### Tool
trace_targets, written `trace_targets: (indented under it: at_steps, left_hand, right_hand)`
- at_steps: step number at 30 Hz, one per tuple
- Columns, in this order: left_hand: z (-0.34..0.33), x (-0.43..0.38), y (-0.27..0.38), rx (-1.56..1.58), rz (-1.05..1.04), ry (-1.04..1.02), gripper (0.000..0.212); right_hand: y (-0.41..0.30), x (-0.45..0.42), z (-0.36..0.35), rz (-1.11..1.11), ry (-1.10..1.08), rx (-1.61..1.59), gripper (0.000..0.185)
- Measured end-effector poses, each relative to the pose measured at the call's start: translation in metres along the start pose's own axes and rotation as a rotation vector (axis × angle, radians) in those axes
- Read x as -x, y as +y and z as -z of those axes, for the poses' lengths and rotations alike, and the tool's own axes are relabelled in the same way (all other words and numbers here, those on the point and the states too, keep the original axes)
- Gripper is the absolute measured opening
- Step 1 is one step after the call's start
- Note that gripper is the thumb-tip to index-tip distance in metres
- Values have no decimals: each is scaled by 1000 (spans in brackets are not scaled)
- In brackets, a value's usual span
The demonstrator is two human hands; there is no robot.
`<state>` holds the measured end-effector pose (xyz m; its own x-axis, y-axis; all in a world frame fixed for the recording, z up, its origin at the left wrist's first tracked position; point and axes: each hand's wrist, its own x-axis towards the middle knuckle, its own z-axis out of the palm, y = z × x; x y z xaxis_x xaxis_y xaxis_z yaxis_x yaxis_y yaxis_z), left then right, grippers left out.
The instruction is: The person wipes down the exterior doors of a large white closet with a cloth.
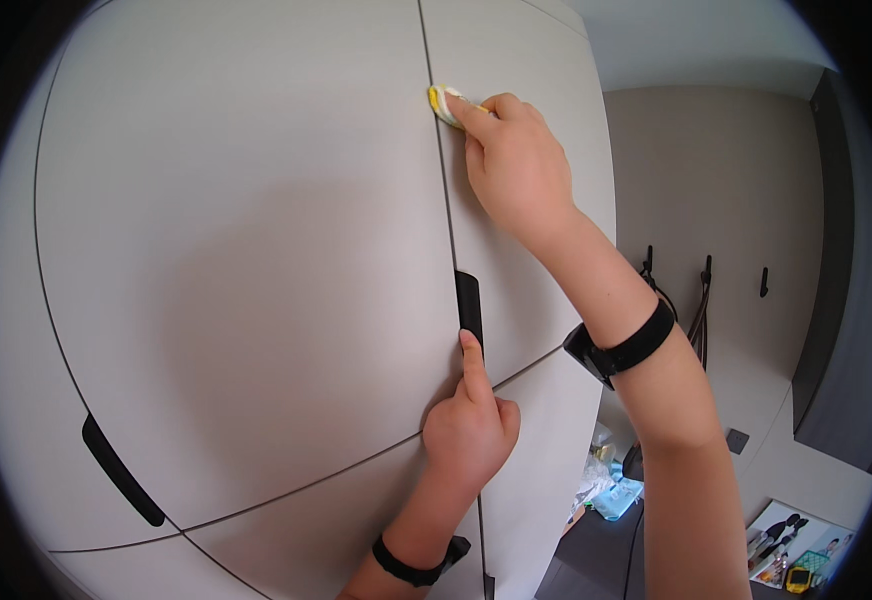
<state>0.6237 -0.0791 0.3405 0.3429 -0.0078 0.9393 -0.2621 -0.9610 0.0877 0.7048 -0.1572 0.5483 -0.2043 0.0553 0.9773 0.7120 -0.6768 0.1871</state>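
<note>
High on a light grey cabinet door [256, 187], my right hand [518, 165] presses a folded yellow-and-white cloth [443, 105] over the dark seam beside the neighbouring narrow door [533, 67]. The thumb lies on top of the cloth, and the hand hides part of it. Lower down, my left hand [470, 431] has its index finger extended against a black door handle [468, 296]. Its thumb stands out to the side, while the other fingers look curled, partly hidden. Black straps circle both forearms.
Another black handle [122, 472] sits at lower left. Right of the cabinet, black wall hooks [708, 270] hold hanging straps or cords. Below, a blue package [617, 499] and clear plastic lie on a dark surface, near a picture panel [773, 540] and a yellow device [798, 579].
</note>
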Motion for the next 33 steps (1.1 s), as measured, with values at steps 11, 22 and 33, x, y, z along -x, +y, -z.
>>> trace_targets:
  at_steps: [11,22,33]
  left_hand:
    - [3,-2,-2,1,-14,2,78]
    - [5,-3,4,23,49,-1,77]
    - [5,-2,0,10,56,-36,73]
  right_hand:
    - [-10,33,13,-12,-121,9,38]
    - [4,58,-4,48,-67,-212,44]
    - [3,162,5,-25,-198,-337,43]
